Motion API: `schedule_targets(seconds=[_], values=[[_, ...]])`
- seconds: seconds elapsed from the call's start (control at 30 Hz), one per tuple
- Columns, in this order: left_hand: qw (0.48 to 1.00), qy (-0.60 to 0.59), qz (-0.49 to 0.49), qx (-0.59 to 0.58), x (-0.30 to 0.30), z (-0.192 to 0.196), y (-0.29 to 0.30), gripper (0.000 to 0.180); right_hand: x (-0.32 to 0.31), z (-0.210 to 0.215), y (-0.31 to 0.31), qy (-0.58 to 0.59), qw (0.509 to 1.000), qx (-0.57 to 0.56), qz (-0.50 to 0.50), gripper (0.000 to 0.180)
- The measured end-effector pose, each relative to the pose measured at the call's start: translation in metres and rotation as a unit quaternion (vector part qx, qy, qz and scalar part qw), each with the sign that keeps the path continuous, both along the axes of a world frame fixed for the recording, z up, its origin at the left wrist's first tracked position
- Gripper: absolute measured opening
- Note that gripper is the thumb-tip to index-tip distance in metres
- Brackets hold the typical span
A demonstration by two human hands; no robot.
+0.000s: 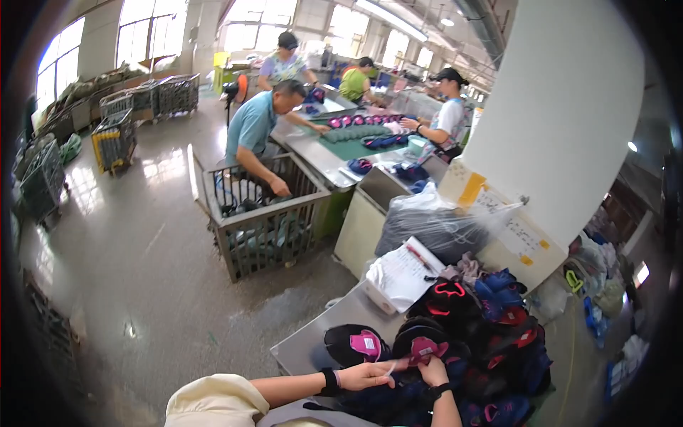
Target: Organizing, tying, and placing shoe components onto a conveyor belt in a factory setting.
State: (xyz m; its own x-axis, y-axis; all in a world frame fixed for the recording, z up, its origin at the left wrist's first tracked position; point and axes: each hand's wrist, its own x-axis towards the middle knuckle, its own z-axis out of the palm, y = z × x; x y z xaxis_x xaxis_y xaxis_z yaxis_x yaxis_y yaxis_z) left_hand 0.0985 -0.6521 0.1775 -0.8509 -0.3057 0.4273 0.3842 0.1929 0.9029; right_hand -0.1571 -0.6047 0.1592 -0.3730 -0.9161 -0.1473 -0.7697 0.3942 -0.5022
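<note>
At the lower middle of the head view, the right hand [432, 372] is closed on the near edge of a black shoe piece with a pink tongue [427, 346], which lies at the front of the heap. The left hand [365, 376] is just beside it, its fingers stretched toward the right hand. A pale strip [393, 366] shows at its fingertips; the view is too small and blurred there to tell whether the fingers grip it or only touch it. Both wrists wear dark bands.

Just left of the held piece, a second black-and-pink piece [356, 344] lies on the metal table [304, 349]. To the right spreads a heap of black, navy and red shoe pieces [514, 341]. Behind the pieces, a red pen [418, 257] rests on a written sheet [404, 279], with a clear plastic bag of dark goods [430, 224] beyond it.

Farther off, a co-worker in a blue shirt [257, 127] reaches one arm into a slatted grey crate [274, 226] and extends the other to a long table [302, 146], where rows of shoe pieces lie. Three other people stand or sit around that table.
</note>
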Motion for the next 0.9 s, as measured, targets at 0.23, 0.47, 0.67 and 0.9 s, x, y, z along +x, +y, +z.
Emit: schedule_targets(seconds=[0.23,0.47,0.67,0.9], values=[[0.935,-0.027,0.231,-0.269,0.039,0.057,0.002,0.016,-0.001,0.009,-0.010,0.046,0.999,0.004,0.024,0.026],[0.960,-0.130,0.234,0.084,0.064,0.008,0.032,0.025,0.003,0.008,-0.007,-0.025,0.994,-0.071,0.081,0.028],[0.813,-0.003,0.489,0.315,0.098,-0.007,0.024,0.032,-0.006,0.049,0.027,-0.523,0.852,-0.030,-0.022,0.020],[0.873,-0.114,0.422,0.217,0.102,0.007,0.014,0.030,0.014,0.091,0.051,-0.552,0.834,-0.008,-0.021,0.020]])
